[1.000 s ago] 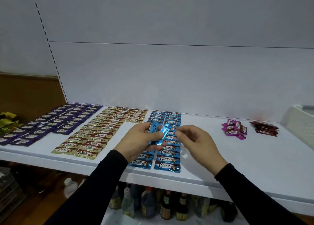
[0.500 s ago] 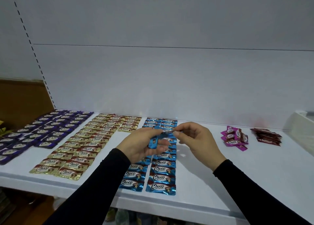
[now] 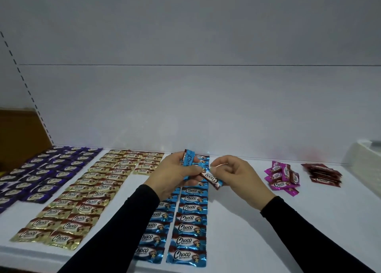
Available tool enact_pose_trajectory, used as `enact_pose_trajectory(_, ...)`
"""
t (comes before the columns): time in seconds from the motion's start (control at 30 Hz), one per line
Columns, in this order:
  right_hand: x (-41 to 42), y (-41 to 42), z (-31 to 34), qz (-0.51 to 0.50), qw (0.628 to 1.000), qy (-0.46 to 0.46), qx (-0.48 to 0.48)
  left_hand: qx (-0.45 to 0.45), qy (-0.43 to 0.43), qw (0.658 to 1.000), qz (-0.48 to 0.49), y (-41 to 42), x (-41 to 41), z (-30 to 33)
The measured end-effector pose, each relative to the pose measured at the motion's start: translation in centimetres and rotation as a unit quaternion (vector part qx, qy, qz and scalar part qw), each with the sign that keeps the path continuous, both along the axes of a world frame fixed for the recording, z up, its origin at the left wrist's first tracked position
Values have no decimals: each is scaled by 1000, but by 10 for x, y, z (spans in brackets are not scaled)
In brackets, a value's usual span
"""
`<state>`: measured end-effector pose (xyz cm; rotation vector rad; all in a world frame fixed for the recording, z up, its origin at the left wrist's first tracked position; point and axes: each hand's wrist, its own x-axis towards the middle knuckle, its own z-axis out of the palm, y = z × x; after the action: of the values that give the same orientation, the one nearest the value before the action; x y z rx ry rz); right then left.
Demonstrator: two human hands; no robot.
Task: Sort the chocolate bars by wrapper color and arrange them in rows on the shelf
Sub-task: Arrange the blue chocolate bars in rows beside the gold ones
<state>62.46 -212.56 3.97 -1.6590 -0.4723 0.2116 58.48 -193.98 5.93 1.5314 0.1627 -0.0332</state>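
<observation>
Chocolate bars lie in colour-sorted rows on the white shelf [image 3: 247, 221]: purple rows [image 3: 43, 175] at left, gold rows [image 3: 82, 200] beside them, blue rows [image 3: 189, 227] in the middle. My left hand [image 3: 173, 175] grips a few blue bars [image 3: 188, 159] upright above the blue rows. My right hand [image 3: 233, 175] pinches the end of one blue bar [image 3: 212, 179], which slants between the two hands. The far ends of the blue rows are hidden behind my hands.
A loose pile of pink bars [image 3: 282, 176] and a stack of dark red bars [image 3: 323, 174] sit on the shelf at right. A white bin [image 3: 365, 155] stands at the far right edge. The back wall rises just behind the rows.
The view has tilted up and the hands sit higher over the rows. My right hand has drawn one blue bar out of the bunch in my left hand.
</observation>
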Motion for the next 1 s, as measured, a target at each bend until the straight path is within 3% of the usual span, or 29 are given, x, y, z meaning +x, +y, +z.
enact_pose_trajectory(0.17, 5, 3, 4, 46, 996, 18, -69, 39, -11, 999, 3, -5, 6, 0)
enact_pose_trajectory(0.37, 14, 2, -4, -18, 995, 74, 65, 45, 5, 999, -4, -5, 8, -3)
enact_pose_trajectory(0.43, 17, 2, -8, -22, 996, 64, 60, 48, 10, 999, -2, -6, 9, -4)
enact_pose_trajectory(0.57, 21, -1, -13, -49, 995, -68, -56, 52, 11, 999, 5, -6, 14, -6)
enact_pose_trajectory(0.77, 39, -10, -19, -40, 930, -291, -222, 60, 16, 998, 10, -8, 21, -9)
enact_pose_trajectory(0.83, 49, -12, -23, -42, 919, -310, -240, 55, 22, 998, 18, -6, 23, -10)
enact_pose_trajectory(1.0, 78, -15, -36, -107, 911, -239, -320, 34, 48, 996, 60, 10, 25, -13)
